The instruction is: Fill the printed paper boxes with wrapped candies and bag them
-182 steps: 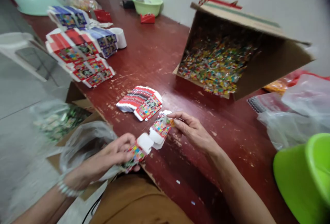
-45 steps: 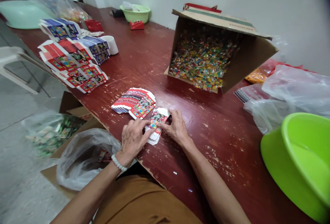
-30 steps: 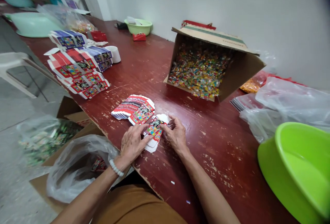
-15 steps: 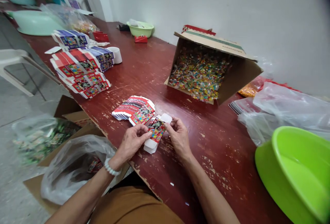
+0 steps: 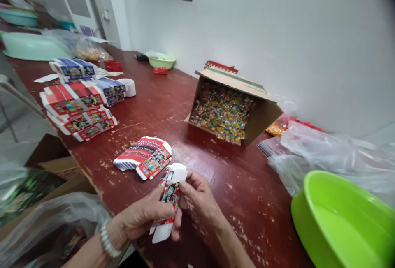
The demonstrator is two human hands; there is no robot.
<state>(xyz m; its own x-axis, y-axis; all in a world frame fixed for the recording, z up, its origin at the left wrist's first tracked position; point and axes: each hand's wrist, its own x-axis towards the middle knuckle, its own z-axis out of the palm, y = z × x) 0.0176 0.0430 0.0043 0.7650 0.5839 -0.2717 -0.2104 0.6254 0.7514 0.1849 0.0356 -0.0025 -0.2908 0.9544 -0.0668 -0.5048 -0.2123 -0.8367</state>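
Lower centre: the left hand and right hand grip, fingers closed, a printed paper carton, seemingly half-folded, held over the edge of the red wooden table, near a stack of flat cartons.

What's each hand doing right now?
Left hand: closed, holding the printed paperboard box.
Right hand: closed, pinching the same printed paperboard box.
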